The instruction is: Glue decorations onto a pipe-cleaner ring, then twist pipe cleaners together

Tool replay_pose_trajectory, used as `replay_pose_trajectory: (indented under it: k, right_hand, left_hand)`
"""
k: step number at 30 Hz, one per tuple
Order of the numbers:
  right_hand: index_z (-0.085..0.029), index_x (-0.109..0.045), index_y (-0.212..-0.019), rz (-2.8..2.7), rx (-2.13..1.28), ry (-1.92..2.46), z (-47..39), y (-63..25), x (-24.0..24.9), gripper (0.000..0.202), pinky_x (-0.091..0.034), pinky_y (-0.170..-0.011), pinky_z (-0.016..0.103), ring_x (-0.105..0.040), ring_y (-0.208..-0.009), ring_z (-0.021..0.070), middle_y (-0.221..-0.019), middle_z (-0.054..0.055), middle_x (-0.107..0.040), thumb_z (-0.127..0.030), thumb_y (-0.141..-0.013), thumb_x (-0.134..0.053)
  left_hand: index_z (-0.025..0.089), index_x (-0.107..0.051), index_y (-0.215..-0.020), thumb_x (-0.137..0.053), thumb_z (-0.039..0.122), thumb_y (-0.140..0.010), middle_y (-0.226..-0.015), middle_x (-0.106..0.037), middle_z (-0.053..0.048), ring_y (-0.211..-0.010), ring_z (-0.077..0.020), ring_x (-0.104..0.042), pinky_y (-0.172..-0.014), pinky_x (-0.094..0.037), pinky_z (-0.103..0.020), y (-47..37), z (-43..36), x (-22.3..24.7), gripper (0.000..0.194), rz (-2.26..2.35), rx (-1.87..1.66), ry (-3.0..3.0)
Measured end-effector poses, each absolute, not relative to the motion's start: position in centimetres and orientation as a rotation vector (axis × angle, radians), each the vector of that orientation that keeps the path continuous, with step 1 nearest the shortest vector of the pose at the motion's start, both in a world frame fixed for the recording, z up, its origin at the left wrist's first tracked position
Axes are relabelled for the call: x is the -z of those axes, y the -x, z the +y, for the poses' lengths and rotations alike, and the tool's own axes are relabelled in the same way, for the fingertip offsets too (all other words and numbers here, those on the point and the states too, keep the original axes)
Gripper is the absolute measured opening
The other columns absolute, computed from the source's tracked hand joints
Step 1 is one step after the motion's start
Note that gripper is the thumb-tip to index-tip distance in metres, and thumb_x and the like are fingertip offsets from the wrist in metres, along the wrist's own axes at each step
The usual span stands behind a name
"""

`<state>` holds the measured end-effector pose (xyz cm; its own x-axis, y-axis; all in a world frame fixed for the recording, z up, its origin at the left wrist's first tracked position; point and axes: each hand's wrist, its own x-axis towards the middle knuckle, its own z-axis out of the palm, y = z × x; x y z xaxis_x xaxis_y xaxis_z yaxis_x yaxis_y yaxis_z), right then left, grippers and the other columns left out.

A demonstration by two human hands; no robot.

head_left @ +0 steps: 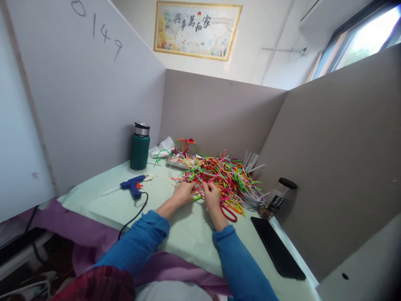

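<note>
My left hand (184,193) and my right hand (212,195) are close together over the near side of a tangled pile of coloured pipe cleaners (233,173). Fingers and thumb of each hand are pinched closed. A thin pink pipe cleaner (210,182) shows at my right fingertips. Another thin strand seems to be between my left fingertips, but pile and fingers partly hide it. Just below the hands lies a short green piece (197,197). A red loop of pipe cleaner (229,212) rests by my right wrist.
On the left are a blue glue gun (133,185) with its cord and a green bottle (140,146). Behind lie a metal tray (176,163) and white tissue (163,147). A black phone-like slab (277,248) and clear container (280,196) are right. Grey partitions (219,108) enclose the table.
</note>
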<state>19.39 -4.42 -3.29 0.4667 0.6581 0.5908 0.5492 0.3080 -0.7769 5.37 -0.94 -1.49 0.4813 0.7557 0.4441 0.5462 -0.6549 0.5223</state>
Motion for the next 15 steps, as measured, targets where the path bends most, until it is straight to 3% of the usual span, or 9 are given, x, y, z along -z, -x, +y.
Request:
replay_pose_trajectory:
  k: [5, 8, 11, 15]
  right_hand:
    - [-0.020, -0.039, -0.052, -1.035, -0.169, 1.298, -4.1, -20.5, 3.3, 0.036, -0.025, -0.049, 0.024, -0.032, -0.051, 0.0099, -0.049, -0.006, -0.037, -0.044, -0.075, -0.054]
    - [-0.020, -0.045, -0.058, -1.024, -0.483, 1.142, -4.2, -20.6, 3.0, 0.034, -0.024, -0.045, 0.024, -0.031, -0.046, 0.0094, -0.049, -0.007, -0.038, -0.048, -0.074, -0.056]
    - [-0.020, -0.056, -0.073, -1.044, -0.819, 0.977, -4.6, -20.0, 2.5, 0.030, -0.026, -0.044, 0.023, -0.035, -0.045, 0.0091, -0.055, -0.006, -0.048, -0.050, -0.071, -0.062]
    - [-0.021, -0.062, -0.083, -1.041, -0.995, 0.861, -5.1, -19.5, 2.2, 0.031, -0.029, -0.045, 0.022, -0.041, -0.048, 0.0087, -0.061, -0.004, -0.054, -0.043, -0.064, -0.072]
  left_hand:
    - [0.015, -0.060, -0.069, -0.052, 0.023, -0.077, -0.059, -0.058, 0.000, -0.057, -0.0101, -0.049, -0.057, -0.034, -0.021, -5.6, -1.3, 0.9, 0.014, 0.700, -0.952, -2.306]
    - [0.014, -0.057, -0.071, -0.054, 0.035, -0.077, -0.054, -0.053, 0.002, -0.048, -0.0080, -0.044, -0.049, -0.032, -0.020, -5.5, -0.3, 1.1, 0.023, 0.610, -0.910, -1.996]
    - [0.014, -0.053, -0.073, -0.059, 0.045, -0.073, -0.049, -0.046, 0.005, -0.039, -0.0052, -0.033, -0.040, -0.023, -0.019, -5.2, 0.4, 1.2, 0.031, 0.570, -0.852, -1.722]
    - [0.015, -0.049, -0.074, -0.066, 0.045, -0.069, -0.049, -0.038, 0.008, -0.037, -0.0030, -0.023, -0.037, -0.017, -0.018, -4.4, -0.2, 0.8, 0.034, 0.434, -0.721, -1.474]
